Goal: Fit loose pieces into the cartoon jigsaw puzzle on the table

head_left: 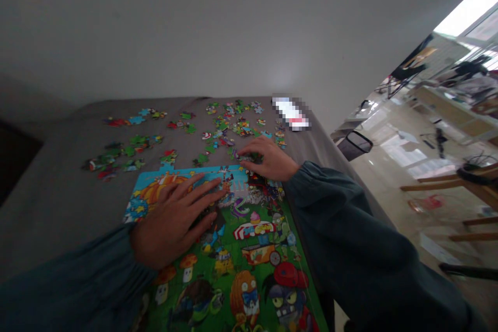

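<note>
A colourful cartoon jigsaw puzzle (229, 249), largely joined, lies before me on the cloth-covered table. My left hand (179, 218) rests flat on its upper left part, fingers spread, covering some of the picture. Just past the puzzle's top edge is my right hand (268, 158), its thumb and fingers curled round a small dark-green puzzle piece (254, 157), partly hidden by the fingers. More loose pieces (221, 140) lie right by those fingertips. One joined piece (168, 160) sticks up from the puzzle's top edge at the left.
Loose piece clusters (116, 153) lie on the grey cloth (50, 181) at the left, others (233, 109) at the back. A phone (291, 113) with a lit screen is at the back right corner. The wall (194, 26) borders the table behind. A wooden chair (467, 187) stands right.
</note>
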A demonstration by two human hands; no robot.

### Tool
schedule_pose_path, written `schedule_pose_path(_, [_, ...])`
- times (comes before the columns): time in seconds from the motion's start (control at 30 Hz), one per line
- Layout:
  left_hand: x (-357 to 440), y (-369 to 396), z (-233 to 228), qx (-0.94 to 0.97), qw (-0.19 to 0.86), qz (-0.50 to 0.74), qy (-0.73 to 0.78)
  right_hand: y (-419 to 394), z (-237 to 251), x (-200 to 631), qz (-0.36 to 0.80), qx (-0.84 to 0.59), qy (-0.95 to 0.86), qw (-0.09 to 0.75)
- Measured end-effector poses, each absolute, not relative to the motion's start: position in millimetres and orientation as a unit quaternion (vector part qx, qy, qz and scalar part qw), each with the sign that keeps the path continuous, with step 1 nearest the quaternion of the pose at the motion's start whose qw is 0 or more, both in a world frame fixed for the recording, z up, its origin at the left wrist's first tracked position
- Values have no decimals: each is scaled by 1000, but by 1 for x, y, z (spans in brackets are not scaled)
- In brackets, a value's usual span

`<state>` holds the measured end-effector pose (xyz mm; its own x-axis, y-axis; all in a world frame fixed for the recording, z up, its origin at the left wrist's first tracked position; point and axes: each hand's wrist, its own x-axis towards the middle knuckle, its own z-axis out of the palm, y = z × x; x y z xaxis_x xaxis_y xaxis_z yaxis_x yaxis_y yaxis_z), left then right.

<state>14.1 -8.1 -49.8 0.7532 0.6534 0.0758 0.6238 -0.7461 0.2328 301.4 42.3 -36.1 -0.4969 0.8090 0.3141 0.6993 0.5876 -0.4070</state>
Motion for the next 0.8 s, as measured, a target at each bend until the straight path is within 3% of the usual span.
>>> schedule_pose_path(0.23, [16,-8,-46,930,105,65,345,39,-37,297,145,-434,-865,206])
schedule_pose_path(0.63, [17,-8,-48,927,112,67,352,44,-44,290,16,-565,-806,173])
schedule_pose_path(0.8, [17,-7,-47,929,112,58,348,49,-44,278,34,-575,-798,180])
